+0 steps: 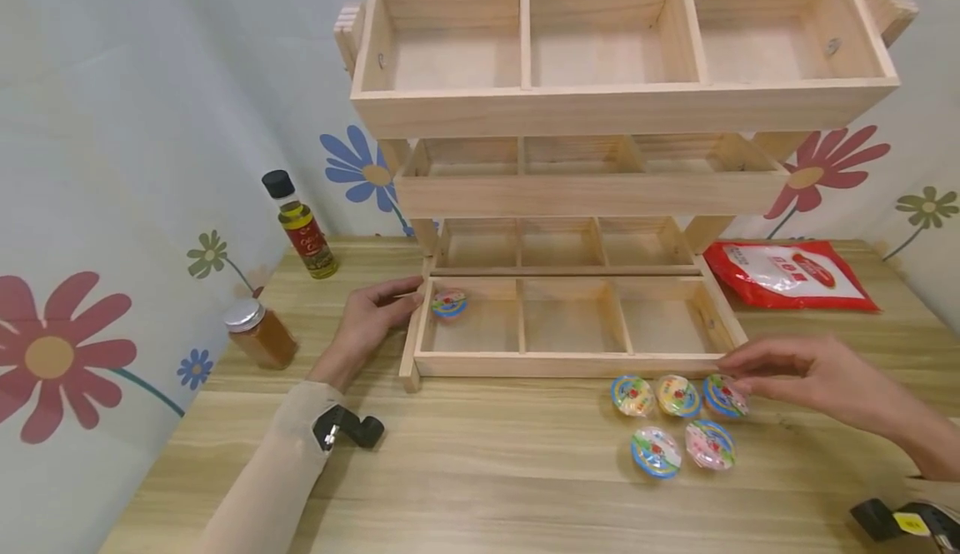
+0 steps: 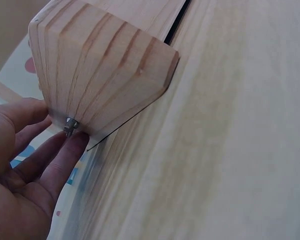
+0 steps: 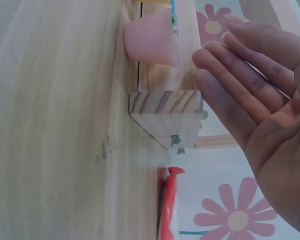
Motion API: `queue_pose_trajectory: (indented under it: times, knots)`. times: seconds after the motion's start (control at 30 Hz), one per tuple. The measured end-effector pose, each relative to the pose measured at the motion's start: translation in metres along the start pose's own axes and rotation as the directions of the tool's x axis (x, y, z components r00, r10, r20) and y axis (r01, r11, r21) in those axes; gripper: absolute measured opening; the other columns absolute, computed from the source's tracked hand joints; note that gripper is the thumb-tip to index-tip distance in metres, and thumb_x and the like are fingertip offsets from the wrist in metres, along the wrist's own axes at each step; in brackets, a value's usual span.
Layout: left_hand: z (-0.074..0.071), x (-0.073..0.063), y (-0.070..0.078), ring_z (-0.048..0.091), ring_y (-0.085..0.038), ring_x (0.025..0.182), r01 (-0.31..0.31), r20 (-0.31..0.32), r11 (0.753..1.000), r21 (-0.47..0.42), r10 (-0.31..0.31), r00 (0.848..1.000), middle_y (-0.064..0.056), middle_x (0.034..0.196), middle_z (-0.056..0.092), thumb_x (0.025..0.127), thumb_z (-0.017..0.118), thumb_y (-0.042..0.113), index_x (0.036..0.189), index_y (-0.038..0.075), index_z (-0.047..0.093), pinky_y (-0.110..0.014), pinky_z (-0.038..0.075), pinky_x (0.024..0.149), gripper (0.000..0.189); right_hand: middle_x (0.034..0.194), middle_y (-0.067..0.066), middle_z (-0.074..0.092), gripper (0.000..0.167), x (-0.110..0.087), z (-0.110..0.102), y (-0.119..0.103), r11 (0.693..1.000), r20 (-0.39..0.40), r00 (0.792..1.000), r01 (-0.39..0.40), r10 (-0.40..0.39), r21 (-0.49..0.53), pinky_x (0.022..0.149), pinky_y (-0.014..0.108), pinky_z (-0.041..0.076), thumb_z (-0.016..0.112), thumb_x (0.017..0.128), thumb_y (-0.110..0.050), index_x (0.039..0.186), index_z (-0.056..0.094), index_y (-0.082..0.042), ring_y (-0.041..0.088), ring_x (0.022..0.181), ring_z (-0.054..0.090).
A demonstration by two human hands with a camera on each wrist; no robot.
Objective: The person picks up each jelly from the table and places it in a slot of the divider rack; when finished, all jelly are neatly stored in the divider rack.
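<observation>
A tiered wooden rack (image 1: 622, 111) stands on the table, each tier split into three compartments. One small jelly cup (image 1: 450, 303) sits in the left compartment of the bottom tray (image 1: 558, 365). My left hand (image 1: 367, 321) is at that tray's left end, its fingertips against the wooden side (image 2: 105, 65) by a metal bolt (image 2: 70, 126). Near the front right corner, my right hand (image 1: 832, 379) has its fingers extended beside a pink jelly cup (image 3: 150, 37), holding nothing. Other jelly cups (image 1: 656, 451) stand on the table in two rows before the tray.
An oil bottle (image 1: 306, 233) with a black cap and a silver-lidded jar (image 1: 262, 333) stand left of the rack. Behind its right side lies a red and white packet (image 1: 795, 275). A flower-printed curtain (image 1: 97, 162) hangs behind and to the left of the table.
</observation>
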State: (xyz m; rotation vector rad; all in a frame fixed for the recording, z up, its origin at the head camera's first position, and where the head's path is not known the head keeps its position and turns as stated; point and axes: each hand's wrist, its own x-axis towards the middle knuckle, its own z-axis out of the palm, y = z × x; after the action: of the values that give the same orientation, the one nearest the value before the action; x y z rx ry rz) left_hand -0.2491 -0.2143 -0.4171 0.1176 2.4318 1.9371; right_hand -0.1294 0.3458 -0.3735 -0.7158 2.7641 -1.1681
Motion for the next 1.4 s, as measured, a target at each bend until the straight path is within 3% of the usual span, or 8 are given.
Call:
queue_pose_trajectory:
  times: [0.5,0.7,0.97,1.4]
  knots:
    - [-0.001,0.001,-0.002,0.069,-0.016,0.112,0.017,0.006,1.0,-0.024,-0.017,1.0,-0.023,0.141,0.064,0.103,0.072,0.015,0.141,0.0,0.067,-0.028,0.061,0.092,0.041,0.111,-0.008,0.078,0.035,0.0,0.007,-0.006,0.984,0.085,0.995,0.061,-0.047,-0.165,0.075,0.021,0.061,0.088,0.089,-0.015,0.122,0.077,-0.012,0.001,0.097,0.071]
    - [-0.001,0.001,-0.004,0.07,-0.012,0.108,0.016,0.012,0.999,-0.04,-0.016,1.0,-0.024,0.14,0.065,0.104,0.072,0.015,0.142,-0.001,0.066,-0.028,0.062,0.09,0.042,0.11,-0.011,0.078,0.038,0.0,0.01,-0.005,0.974,0.078,0.995,0.083,-0.068,-0.21,0.075,0.021,0.06,0.09,0.086,-0.02,0.121,0.076,-0.013,-0.001,0.096,0.07]
    - [-0.001,0.001,-0.003,0.071,-0.008,0.102,0.02,0.008,0.999,-0.047,-0.02,1.0,-0.025,0.138,0.066,0.104,0.073,0.017,0.142,-0.001,0.066,-0.027,0.062,0.089,0.043,0.11,-0.009,0.076,0.046,-0.001,0.012,-0.001,0.942,0.076,0.982,0.19,-0.175,-0.277,0.073,0.019,0.058,0.095,0.079,-0.014,0.12,0.076,-0.009,0.001,0.093,0.069]
    - [0.0,0.002,-0.003,0.071,-0.008,0.102,0.019,0.005,0.999,-0.039,-0.019,1.0,-0.025,0.138,0.065,0.104,0.072,0.016,0.142,-0.002,0.066,-0.027,0.062,0.089,0.043,0.107,-0.011,0.072,0.046,0.0,0.015,-0.006,0.935,0.094,0.986,0.16,-0.137,-0.316,0.071,0.025,0.058,0.098,0.076,-0.03,0.114,0.078,-0.015,0.0,0.091,0.063]
